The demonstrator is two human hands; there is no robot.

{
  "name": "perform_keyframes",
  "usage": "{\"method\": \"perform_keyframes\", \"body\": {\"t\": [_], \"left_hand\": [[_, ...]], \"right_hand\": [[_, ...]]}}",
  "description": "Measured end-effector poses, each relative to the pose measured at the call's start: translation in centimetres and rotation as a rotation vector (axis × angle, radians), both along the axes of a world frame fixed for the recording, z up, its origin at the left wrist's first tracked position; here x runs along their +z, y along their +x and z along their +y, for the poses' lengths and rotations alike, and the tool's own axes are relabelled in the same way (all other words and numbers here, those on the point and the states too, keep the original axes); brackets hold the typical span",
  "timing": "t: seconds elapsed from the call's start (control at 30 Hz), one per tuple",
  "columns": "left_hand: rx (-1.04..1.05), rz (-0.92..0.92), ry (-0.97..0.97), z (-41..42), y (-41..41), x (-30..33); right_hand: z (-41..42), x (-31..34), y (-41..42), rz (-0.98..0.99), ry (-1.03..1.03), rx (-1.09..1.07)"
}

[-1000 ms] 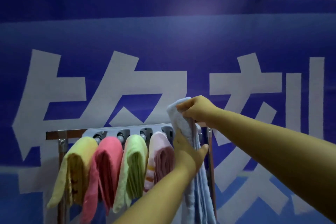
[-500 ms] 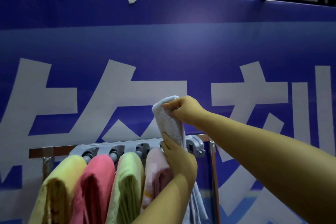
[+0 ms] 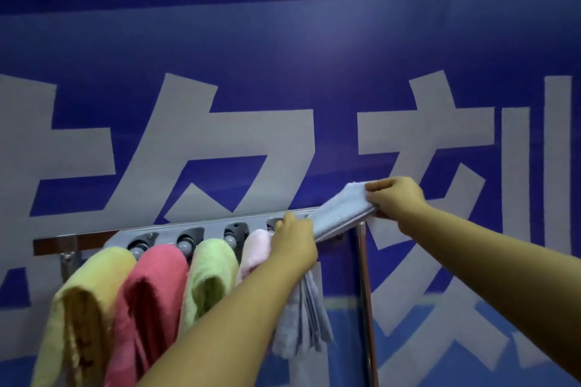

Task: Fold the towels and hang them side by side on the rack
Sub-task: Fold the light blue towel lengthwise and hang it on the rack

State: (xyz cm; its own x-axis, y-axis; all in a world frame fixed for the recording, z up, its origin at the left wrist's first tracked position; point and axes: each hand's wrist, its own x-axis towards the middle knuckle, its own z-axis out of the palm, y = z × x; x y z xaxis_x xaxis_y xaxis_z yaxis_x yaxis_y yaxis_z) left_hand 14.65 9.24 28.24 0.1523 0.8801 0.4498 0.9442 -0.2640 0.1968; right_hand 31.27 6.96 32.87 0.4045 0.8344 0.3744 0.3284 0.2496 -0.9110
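A grey rack (image 3: 163,234) with round pegs is fixed to a bar on the blue wall. Folded yellow (image 3: 81,298), red (image 3: 151,289), green (image 3: 209,273) and pink (image 3: 254,248) towels hang on it side by side. My right hand (image 3: 394,198) pinches the upper end of a folded light blue towel (image 3: 338,212) and holds it out to the right above the rack's right end. My left hand (image 3: 294,245) grips the same towel at the rack, where it bends. Its lower part (image 3: 303,324) hangs down below my left hand.
A chrome upright pole (image 3: 366,302) runs down just right of the rack. A brown bar (image 3: 63,242) continues left from the rack to a metal bracket (image 3: 67,261). The blue wall banner (image 3: 283,72) with large white characters fills the background.
My right hand has swung the blue towel's upper end from upright over to the right and lower. My left hand stays at the rack. The camera has moved closer.
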Motion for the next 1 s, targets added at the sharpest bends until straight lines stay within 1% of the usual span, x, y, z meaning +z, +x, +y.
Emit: {"method": "perform_keyframes", "body": {"t": [0.17,0.3,0.4,0.47,0.53,0.63,0.67,0.7,0.77,0.83,0.93,1.0], "left_hand": [[-0.108,0.155,-0.037,-1.2,-0.8,0.7],[-0.139,0.241,-0.074,-2.1,-1.3,1.5],[-0.182,0.307,-0.127,-2.2,-1.3,2.0],[-0.18,0.375,-0.122,-1.9,-0.9,1.9],[-0.153,0.474,-0.05,-1.8,-0.4,1.8],[-0.073,0.62,0.202,-2.0,0.3,1.6],[-0.044,0.646,0.262,-2.0,0.4,1.4],[-0.021,0.643,0.278,-2.0,0.4,1.0],[0.003,0.563,0.205,-1.9,0.3,-0.2],[-0.018,0.405,0.091,-1.6,-0.2,-1.3],[-0.097,0.108,0.027,-1.3,-0.7,-2.3],[-0.135,-0.105,0.021,-1.9,-0.3,-3.2]], "right_hand": [[-1.3,-5.1,1.3,0.337,-0.118,0.052],[-2.9,-8.2,0.9,0.662,-0.182,0.149],[-3.6,-10.2,0.8,0.815,-0.21,0.178],[-3.8,-11.6,0.5,0.896,-0.226,0.191],[-3.5,-12.7,-0.1,0.97,-0.23,0.194],[-2.7,-13.5,-1.2,1.052,-0.205,0.197],[-2.5,-13.6,-1.8,1.065,-0.207,0.194],[-2.3,-14.0,-2.2,1.075,-0.223,0.202],[-1.8,-15.0,-3.1,1.084,-0.283,0.22],[-1.3,-16.2,-3.9,1.097,-0.336,0.259],[-0.1,-18.0,-4.7,1.078,-0.367,0.334],[0.8,-18.9,-5.0,0.987,-0.407,0.342]]}}
